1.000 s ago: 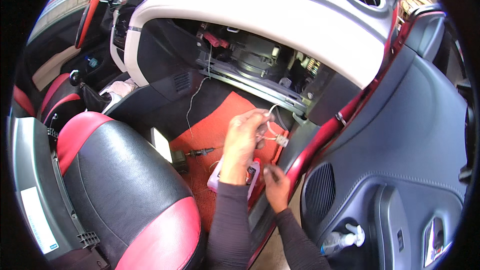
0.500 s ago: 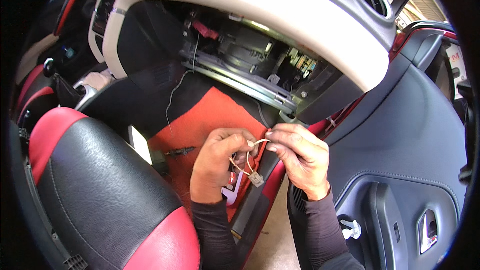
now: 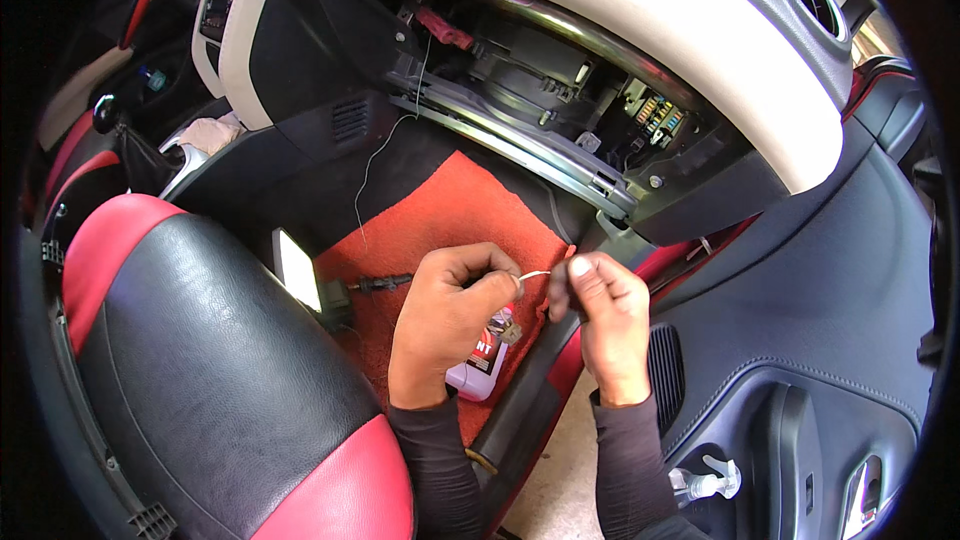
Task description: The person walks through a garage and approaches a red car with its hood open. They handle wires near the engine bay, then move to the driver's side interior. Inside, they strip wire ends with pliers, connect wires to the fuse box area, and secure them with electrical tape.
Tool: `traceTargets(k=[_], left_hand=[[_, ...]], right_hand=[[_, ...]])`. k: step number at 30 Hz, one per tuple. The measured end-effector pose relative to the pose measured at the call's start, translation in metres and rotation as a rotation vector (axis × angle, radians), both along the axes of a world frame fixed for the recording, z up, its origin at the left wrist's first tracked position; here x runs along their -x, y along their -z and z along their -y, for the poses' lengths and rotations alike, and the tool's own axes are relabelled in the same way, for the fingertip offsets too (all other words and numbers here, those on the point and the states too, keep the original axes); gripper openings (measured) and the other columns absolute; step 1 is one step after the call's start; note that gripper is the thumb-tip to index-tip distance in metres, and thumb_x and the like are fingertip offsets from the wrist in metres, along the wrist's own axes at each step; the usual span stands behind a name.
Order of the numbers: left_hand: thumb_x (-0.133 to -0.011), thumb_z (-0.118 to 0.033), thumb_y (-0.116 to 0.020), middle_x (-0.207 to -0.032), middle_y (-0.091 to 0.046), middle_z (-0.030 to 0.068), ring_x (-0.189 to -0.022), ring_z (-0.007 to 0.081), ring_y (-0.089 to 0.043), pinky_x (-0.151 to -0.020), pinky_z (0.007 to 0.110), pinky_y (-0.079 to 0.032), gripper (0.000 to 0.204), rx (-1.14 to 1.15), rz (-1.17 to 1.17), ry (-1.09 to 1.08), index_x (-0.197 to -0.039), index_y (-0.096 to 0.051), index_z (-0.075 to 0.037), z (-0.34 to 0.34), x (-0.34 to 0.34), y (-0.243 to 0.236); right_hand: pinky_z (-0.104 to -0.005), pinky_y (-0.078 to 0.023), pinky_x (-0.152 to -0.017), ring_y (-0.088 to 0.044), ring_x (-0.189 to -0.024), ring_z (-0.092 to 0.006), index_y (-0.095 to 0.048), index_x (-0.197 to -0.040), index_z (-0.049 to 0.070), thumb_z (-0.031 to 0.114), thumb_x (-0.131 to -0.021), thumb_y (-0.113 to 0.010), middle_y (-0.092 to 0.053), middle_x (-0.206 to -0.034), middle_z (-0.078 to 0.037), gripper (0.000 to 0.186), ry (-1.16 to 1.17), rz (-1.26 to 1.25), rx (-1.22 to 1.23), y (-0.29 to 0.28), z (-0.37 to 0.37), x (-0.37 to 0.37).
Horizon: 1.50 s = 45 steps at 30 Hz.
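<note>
- Left hand and right hand sit at frame centre, above the red mat, both pinched narrow on one thin pale wire stretched between them.
- Wire is short and taut, left fingertips on one end, right fingertips on the other (too small to tell if an end is stripped or has a connector).
- Judged progress: mid-work on the wire; it hangs free in the hands, joined to nothing that shows.
- Glovebox cavity at upper centre is already open, cover off, with a fuse block and red connector exposed, so the strip-down looks done.
- A second thin lead hangs from the cavity down to the mat at centre left, loose, not held.
- Left to do, by the look of it: wire still needs routing and hookup, cavity still needs closing.
- Pink-white bottle lies on the mat just under the left hand, partly hidden.
- Small work light glows at the seat edge, centre left.
- Spray bottle sits in the door pocket, lower right (untouched).
</note>
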State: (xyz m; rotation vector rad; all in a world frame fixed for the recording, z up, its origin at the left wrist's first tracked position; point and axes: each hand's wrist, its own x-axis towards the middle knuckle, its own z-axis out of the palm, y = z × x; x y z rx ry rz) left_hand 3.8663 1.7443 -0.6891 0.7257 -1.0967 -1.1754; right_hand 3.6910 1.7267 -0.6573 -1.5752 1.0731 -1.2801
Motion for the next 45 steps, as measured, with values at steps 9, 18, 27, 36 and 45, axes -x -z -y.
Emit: traceTargets(k=[9,18,27,36,45], left_hand=[[-0.089,-0.011,-0.06,-0.071,-0.063,-0.0006,-0.064,0.0037,-0.052,-0.058,0.023,-0.04,0.018,-0.057,-0.02,0.067,-0.086,-0.071,0.003,0.007,-0.009,0.009],[-0.097,-0.027,-0.071,-0.07,-0.063,0.0009,-0.055,0.0042,-0.046,-0.048,0.021,-0.03,0.031,-0.051,-0.233,0.191,-0.103,-0.074,0.004,0.014,-0.004,0.017],[-0.089,-0.014,-0.082,-0.076,-0.069,0.0005,-0.061,0.0035,-0.052,-0.053,0.021,-0.037,0.019,-0.002,-0.1,0.097,-0.1,-0.077,0.002,0.019,0.008,0.018],[-0.088,-0.011,-0.082,-0.073,-0.068,-0.0015,-0.059,0.0027,-0.051,-0.053,0.021,-0.038,0.017,-0.007,0.055,0.008,-0.101,-0.079,-0.001,0.03,0.028,0.017],[-0.088,-0.014,-0.082,-0.076,-0.072,0.0011,-0.058,0.0031,-0.05,-0.051,0.021,-0.037,0.018,-0.007,-0.043,0.026,-0.1,-0.079,-0.001,0.033,0.027,0.023]], right_hand=[[-0.0309,-0.059,-0.076,-0.075,-0.087,-0.0189,-0.076,-0.101,-0.002,-0.002,-0.085,-0.077,-0.076,-0.095,-0.012,0.016,-0.042,-0.307,0.634,0.011,0.013,-0.007],[-0.0271,-0.054,-0.074,-0.067,-0.079,-0.0138,-0.074,-0.096,-0.003,0.004,-0.089,-0.078,-0.072,-0.089,-0.008,0.011,-0.154,-0.043,0.302,0.002,0.025,-0.004],[-0.0249,-0.052,-0.072,-0.063,-0.077,-0.0094,-0.074,-0.094,-0.002,0.004,-0.09,-0.078,-0.072,-0.088,-0.004,0.009,-0.231,-0.053,0.158,-0.001,0.033,0.008],[-0.0266,-0.053,-0.078,-0.064,-0.081,-0.0102,-0.074,-0.094,-0.002,0.001,-0.091,-0.075,-0.072,-0.088,-0.004,0.005,-0.183,-0.031,0.194,0.007,0.044,0.024],[-0.0271,-0.056,-0.082,-0.069,-0.087,-0.0126,-0.074,-0.108,-0.005,-0.001,-0.093,-0.074,-0.075,-0.097,-0.008,0.016,-0.229,0.123,0.084,0.014,0.041,0.022]])
